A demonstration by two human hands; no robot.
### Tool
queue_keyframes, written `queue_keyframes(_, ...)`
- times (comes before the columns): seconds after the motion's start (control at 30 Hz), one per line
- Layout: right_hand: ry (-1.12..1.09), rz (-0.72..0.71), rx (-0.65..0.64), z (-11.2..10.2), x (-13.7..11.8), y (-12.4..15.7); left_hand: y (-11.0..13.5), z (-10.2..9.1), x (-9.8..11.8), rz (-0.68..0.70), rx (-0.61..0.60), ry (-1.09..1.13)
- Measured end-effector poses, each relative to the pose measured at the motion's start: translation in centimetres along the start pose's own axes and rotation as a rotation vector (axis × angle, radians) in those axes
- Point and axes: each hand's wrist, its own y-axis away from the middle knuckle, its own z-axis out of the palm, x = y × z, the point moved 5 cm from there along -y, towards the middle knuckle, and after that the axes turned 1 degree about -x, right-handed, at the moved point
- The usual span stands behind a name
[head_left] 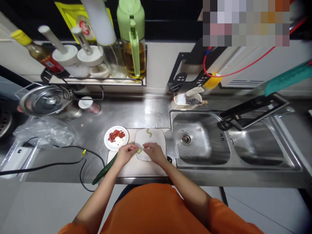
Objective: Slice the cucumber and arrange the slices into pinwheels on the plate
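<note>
A white square plate (156, 138) lies on a pale cutting board (138, 167) at the counter's front. One curved cucumber slice (149, 132) rests near the plate's far edge. My left hand (126, 152) and my right hand (153, 152) meet at the plate's near edge, fingers pinched around a round cucumber slice (139, 150) between them. A whole cucumber (104, 169) lies slanted just left of my left forearm. A small round white dish of red berries (116, 137) sits left of the plate.
A steel double sink (202, 139) lies to the right with a black rack (251, 110) across it. At left are a pot lid (46, 100), a clear plastic bag (46, 131) and a black cable (60, 159). Bottles stand on a shelf (97, 81) behind.
</note>
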Motion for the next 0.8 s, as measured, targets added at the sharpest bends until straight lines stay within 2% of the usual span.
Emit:
queue_keyframes(0.1, -0.178, 0.138, -0.104, 0.0, -0.1, -1.0, -0.6, 1.4, 1.0, -0.037, -0.042, 0.135)
queue_keyframes(0.17, -0.238, 0.175, -0.117, -0.4, 0.0, -1.3, -0.9, 2.0, 1.3, -0.089, -0.035, 0.234)
queue_keyframes(0.27, -0.289, 0.171, -0.081, -1.5, 0.3, -1.6, -1.0, 2.9, 0.9, -0.267, -0.026, 0.378)
queue_keyframes(0.4, -0.303, 0.109, -0.105, -2.6, 0.4, -1.8, -0.7, 4.6, 0.5, -0.504, -0.125, 0.534)
queue_keyframes(0.6, -0.285, 0.067, -0.164, -3.4, 1.0, -2.3, -1.5, 6.0, 0.9, -0.541, -0.19, 0.75)
queue_keyframes(0.8, -0.251, 0.07, -0.243, -4.0, 1.6, -3.3, -2.9, 6.1, 0.9, -0.52, -0.177, 0.746)
